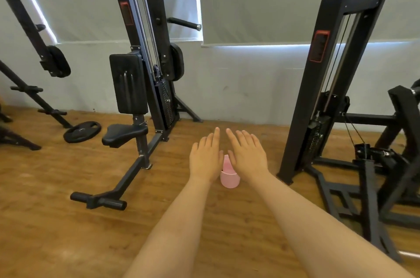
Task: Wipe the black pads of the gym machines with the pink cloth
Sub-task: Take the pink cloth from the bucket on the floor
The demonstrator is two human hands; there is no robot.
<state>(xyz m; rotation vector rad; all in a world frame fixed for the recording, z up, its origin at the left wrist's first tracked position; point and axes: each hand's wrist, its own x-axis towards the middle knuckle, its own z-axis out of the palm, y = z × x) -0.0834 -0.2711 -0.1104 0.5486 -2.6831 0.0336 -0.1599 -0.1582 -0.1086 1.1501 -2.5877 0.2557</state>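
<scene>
Pink cloth point(226, 162) seems to sit in a cup point(230, 179), just under and between the left hand point(205, 159) and right hand point(247, 155), both flat, wide and empty, likely ready to grab it.

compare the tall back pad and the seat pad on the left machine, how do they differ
The back pad stands upright, while the seat pad lies roughly flat and lower down. The back pad is a long rectangle with vertical grooves; the seat pad is saddle-shaped with no grooves showing. The back pad looks larger than the seat pad. Both are black, padded and mounted on the same machine.
</scene>
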